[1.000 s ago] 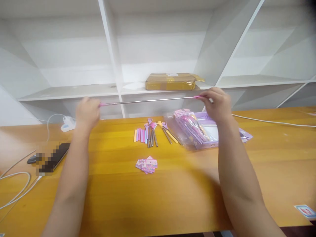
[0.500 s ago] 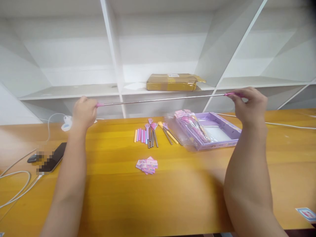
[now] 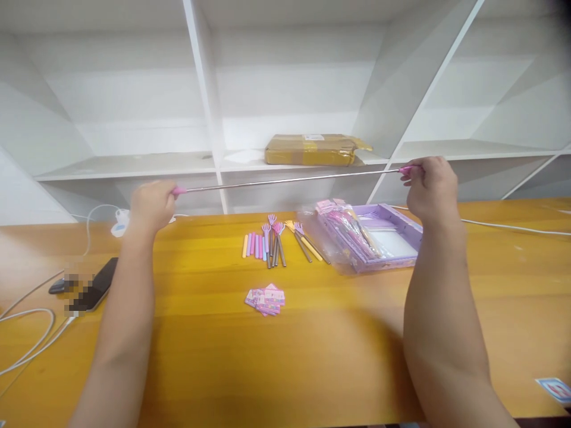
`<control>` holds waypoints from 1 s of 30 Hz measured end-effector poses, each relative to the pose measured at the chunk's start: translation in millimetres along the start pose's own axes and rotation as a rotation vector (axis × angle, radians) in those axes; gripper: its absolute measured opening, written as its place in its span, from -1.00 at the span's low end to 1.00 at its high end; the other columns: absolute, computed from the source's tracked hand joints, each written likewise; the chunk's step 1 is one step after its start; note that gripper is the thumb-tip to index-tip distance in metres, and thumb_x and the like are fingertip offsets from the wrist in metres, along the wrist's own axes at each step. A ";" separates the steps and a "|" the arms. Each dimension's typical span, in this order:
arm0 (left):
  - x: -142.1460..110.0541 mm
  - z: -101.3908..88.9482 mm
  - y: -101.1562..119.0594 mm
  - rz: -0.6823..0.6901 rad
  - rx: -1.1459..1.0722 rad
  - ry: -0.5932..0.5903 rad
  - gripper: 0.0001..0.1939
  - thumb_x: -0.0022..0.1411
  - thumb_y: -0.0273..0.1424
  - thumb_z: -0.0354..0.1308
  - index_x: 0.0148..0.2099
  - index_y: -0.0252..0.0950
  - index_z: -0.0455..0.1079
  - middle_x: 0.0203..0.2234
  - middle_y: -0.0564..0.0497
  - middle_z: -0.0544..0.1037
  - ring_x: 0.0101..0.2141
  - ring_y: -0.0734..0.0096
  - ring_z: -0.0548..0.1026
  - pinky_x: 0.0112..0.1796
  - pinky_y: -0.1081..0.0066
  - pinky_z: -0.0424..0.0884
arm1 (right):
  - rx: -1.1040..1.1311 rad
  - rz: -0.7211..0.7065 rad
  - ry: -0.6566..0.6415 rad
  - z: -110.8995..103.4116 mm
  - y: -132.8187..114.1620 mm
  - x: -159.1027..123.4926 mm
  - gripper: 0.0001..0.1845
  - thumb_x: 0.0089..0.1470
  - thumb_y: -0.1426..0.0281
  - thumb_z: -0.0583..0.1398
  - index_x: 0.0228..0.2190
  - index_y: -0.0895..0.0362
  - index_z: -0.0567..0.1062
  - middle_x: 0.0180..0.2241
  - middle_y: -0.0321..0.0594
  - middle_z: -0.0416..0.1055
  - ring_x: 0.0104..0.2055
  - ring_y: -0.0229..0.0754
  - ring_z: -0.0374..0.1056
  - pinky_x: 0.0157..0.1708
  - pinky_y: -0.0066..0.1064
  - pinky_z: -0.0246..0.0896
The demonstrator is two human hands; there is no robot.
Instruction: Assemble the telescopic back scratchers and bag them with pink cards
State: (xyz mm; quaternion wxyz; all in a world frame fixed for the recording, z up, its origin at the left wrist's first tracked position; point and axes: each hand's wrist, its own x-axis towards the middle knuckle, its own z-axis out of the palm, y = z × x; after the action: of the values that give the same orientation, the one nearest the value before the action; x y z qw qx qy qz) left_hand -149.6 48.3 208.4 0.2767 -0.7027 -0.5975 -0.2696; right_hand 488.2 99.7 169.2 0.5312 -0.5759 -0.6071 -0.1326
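A telescopic back scratcher (image 3: 285, 180) with a thin metal rod is stretched out level above the table, between my two hands. My left hand (image 3: 153, 205) is wrapped round its pink end at the left. At the other side, my right hand (image 3: 433, 187) has its fingers curled on the opposite pink end, most of which they hide. Below lie several short back scratchers (image 3: 276, 241) with purple, pink and yellow claw heads. Beside them sits a row of coloured handle sleeves (image 3: 255, 245). Nearer me is a small pile of pink printed cards (image 3: 266, 299).
A purple open box (image 3: 397, 263) stands at the right, with a plastic bag of back scratchers (image 3: 352, 229) lying over its left part. On the shelf behind rests a taped cardboard box (image 3: 307, 150). A dark phone (image 3: 103, 285) and white cables (image 3: 49, 333) lie at left.
My right hand has shifted slightly left and its fingers have gone from a pinch to a fuller curl round the pink end. My left hand has hardly moved.
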 end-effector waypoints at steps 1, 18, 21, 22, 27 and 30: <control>-0.3 -1.1 0.5 -0.030 0.007 -0.017 -0.79 0.29 -0.50 0.06 -0.31 -0.22 0.51 -0.41 -0.09 0.55 -0.31 0.13 0.45 -0.33 0.26 0.11 | -0.011 0.011 -0.011 0.5 -5.5 -1.6 -0.74 0.39 0.52 0.04 -0.21 0.11 0.53 -0.05 0.01 0.48 -0.31 -0.25 0.41 -0.23 -0.33 0.36; -6.9 -8.2 -1.5 -0.116 0.153 -0.073 -0.70 0.36 -0.41 0.00 -0.25 -0.27 0.57 -0.42 -0.06 0.56 -0.32 0.26 0.38 -0.36 0.33 0.02 | 0.004 0.181 -0.012 13.1 -59.6 -7.0 -0.69 0.42 0.70 0.02 -0.15 0.24 0.53 0.05 0.05 0.33 -0.33 -0.45 0.30 -0.29 -0.53 0.34; -5.8 -2.3 -3.4 -0.131 0.144 -0.078 -0.70 0.35 -0.38 0.01 -0.26 -0.24 0.58 -0.43 -0.12 0.57 -0.31 0.15 0.44 -0.35 0.29 0.03 | 0.038 0.196 0.016 13.6 -65.6 -6.3 -0.68 0.37 0.75 0.01 -0.20 0.23 0.50 0.03 0.03 0.31 -0.34 -0.46 0.28 -0.23 -0.52 0.36; -5.4 -0.2 -3.7 -0.134 0.138 -0.078 -0.70 0.34 -0.36 0.01 -0.27 -0.22 0.58 -0.43 -0.14 0.58 -0.30 0.12 0.46 -0.35 0.28 0.03 | 0.051 0.196 0.026 13.4 -66.7 -6.0 -0.67 0.37 0.75 0.01 -0.22 0.22 0.49 0.02 0.02 0.30 -0.34 -0.46 0.27 -0.23 -0.51 0.37; -4.1 0.5 -0.7 -0.128 0.149 -0.096 -0.70 0.34 -0.36 0.01 -0.27 -0.24 0.59 -0.42 -0.16 0.61 -0.32 0.12 0.45 -0.35 0.29 0.03 | 0.108 0.191 0.069 12.3 -66.5 -4.9 -0.65 0.37 0.74 -0.02 -0.28 0.16 0.43 -0.02 -0.05 0.26 -0.35 -0.42 0.27 -0.19 -0.43 0.39; -5.0 -8.8 1.1 -0.120 0.174 -0.094 -0.72 0.31 -0.38 0.04 -0.24 -0.27 0.59 -0.43 -0.09 0.60 -0.35 0.22 0.37 -0.36 0.35 0.02 | 0.120 0.178 0.084 13.2 -63.8 -4.6 -0.62 0.33 0.76 -0.06 -0.30 0.13 0.39 -0.04 -0.07 0.23 -0.31 -0.36 0.26 -0.17 -0.38 0.38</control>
State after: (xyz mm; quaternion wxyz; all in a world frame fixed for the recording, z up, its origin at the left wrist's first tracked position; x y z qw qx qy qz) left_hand -149.6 38.4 211.0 0.2915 -0.6508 -0.6720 -0.1995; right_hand 427.0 88.1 189.0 0.5995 -0.5886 -0.5375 -0.0721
